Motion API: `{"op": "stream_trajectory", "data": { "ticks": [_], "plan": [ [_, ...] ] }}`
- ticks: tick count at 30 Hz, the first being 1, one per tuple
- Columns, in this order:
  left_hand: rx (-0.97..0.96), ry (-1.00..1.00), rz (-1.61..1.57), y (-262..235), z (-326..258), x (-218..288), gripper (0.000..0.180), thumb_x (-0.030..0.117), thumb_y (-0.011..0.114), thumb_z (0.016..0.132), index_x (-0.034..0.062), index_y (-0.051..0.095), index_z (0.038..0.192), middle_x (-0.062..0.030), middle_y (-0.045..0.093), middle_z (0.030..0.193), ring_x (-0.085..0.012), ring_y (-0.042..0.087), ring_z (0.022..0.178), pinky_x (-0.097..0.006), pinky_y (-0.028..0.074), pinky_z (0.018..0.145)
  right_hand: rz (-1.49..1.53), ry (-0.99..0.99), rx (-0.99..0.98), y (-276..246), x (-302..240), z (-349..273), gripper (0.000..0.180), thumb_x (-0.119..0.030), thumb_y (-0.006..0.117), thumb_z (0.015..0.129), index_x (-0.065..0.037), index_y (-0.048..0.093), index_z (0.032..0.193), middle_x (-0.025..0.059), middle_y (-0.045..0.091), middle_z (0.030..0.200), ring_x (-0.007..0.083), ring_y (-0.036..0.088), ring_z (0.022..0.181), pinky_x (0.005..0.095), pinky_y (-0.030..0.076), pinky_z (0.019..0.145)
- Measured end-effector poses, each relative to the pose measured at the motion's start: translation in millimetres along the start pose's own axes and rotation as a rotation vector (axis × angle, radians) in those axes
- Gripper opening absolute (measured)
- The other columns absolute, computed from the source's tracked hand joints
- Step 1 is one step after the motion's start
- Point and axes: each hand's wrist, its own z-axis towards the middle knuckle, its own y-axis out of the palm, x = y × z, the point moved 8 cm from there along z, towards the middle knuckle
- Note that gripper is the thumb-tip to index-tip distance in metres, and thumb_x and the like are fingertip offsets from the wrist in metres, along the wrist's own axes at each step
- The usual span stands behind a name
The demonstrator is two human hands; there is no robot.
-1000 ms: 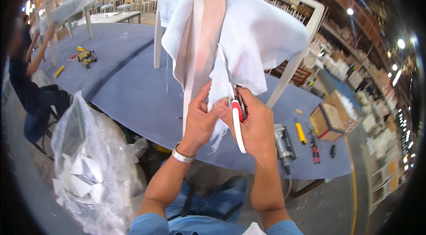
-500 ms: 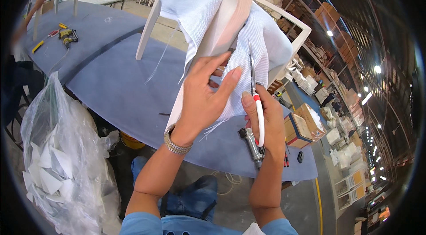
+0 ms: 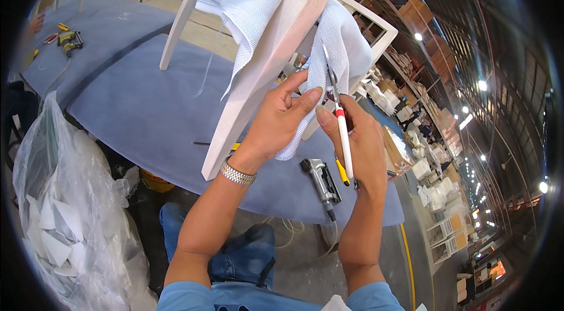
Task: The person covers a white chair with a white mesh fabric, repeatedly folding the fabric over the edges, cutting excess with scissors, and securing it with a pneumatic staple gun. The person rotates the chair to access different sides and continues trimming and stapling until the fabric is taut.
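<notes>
A pale wooden chair frame stands tilted on the table, its broad leg (image 3: 282, 58) slanting toward me. Light blue-white woven fabric (image 3: 249, 2) drapes over the seat on both sides of that leg. My left hand (image 3: 275, 120) pinches the loose fabric flap (image 3: 318, 73) right of the leg, between thumb and fingers. In my right hand (image 3: 363, 140) are scissors (image 3: 345, 140) with white and red handles. Their blades point up and away, lying against the flap, and look nearly closed. My right fingers behind the handle are partly hidden.
Below the chair lie a metal air stapler (image 3: 321, 184) with a hose and a yellow-handled tool (image 3: 342, 171). A yellow drill (image 3: 69, 43) rests on the blue-covered table (image 3: 135, 99) at far left. A clear bag of scraps (image 3: 76, 193) stands lower left; a cardboard box (image 3: 398, 155) is at right.
My left fingers, spread beside the flap before, now pinch it. The flap hangs narrower and folded. The scissors turned slightly more upright, and the stapler came into fuller view.
</notes>
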Motion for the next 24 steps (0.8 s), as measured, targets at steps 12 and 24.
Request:
{"op": "stream_trajectory", "data": {
  "ticks": [12,24],
  "plan": [
    [0.032,0.010,0.172,3.8,5.8,-39.3,0.053,0.002,0.049,0.101,-0.0060,0.028,0.149,-0.0169,0.056,0.135,-0.0187,0.057,0.121,-0.029,0.044,0.106,-0.201,0.010,0.057,-13.1,-1.2,16.6,0.067,-0.059,0.068,0.084,0.004,0.065,0.107,0.0264,0.063,0.077,0.0445,0.063,0.074,0.0473,0.047,0.068],
    [0.040,0.143,0.361,26.3,13.6,-35.2,0.035,0.001,0.051,0.100,-0.0069,0.047,0.134,-0.0156,0.055,0.135,-0.0114,0.060,0.107,-0.027,0.050,0.089,-0.473,-0.143,0.085,-33.5,-6.5,38.0,0.058,-0.055,0.069,0.083,0.002,0.063,0.091,0.0238,0.062,0.079,0.0425,0.062,0.078,0.0492,0.046,0.069]
  ]
}}
